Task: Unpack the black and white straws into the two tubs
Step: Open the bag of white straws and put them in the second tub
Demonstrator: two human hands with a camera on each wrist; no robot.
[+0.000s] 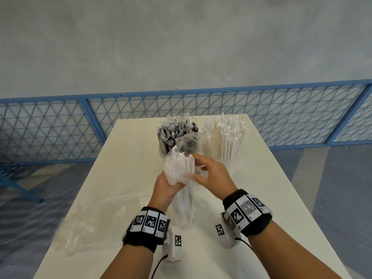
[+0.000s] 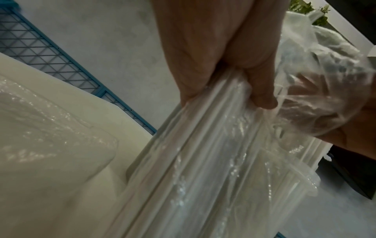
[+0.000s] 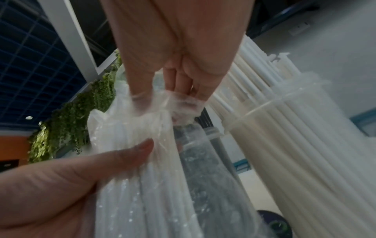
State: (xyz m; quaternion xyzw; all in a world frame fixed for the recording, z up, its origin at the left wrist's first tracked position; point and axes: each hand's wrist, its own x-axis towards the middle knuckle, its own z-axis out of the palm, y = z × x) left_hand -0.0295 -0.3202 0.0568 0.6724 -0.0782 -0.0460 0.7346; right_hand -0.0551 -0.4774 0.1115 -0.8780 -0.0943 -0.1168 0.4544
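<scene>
Wrappers lie nearest of all: a crumpled clear plastic bag (image 1: 96, 216) rests flat on the white table (image 1: 271, 198) to the person's left, seemingly emptied already. Just beyond it, between the two wrists, stands a pack of white straws (image 1: 182, 178) in its clear sleeve, upright with its lower end on or near the table. The left hand (image 1: 167, 186) grips the pack around its upper part, fingers curled round the plastic and the straws inside. The right hand (image 1: 209, 170) pinches the loose plastic and straw tops at the open mouth of the sleeve, thumb on the near side and fingers on the far side.

Farther back stand the two tubs. The right tub (image 1: 227, 156) is full of loose white straws (image 1: 225, 133) fanning out above its rim. The left tub (image 1: 167, 146) holds black straws (image 1: 175, 130), and wrinkled clear film appears to cling over their tops, so that batch may not be fully unwrapped.

My judgement is that the task is well past halfway: both tubs have contents, one wrapper is discarded, and this white pack is being opened and must go into the right tub.

Much stays unclear. Both tubs are transparent and their walls barely show. The base of the held pack is hidden behind the wrists. Whether the film over the black straws is a separate bag or part of the held sleeve cannot be told.
</scene>
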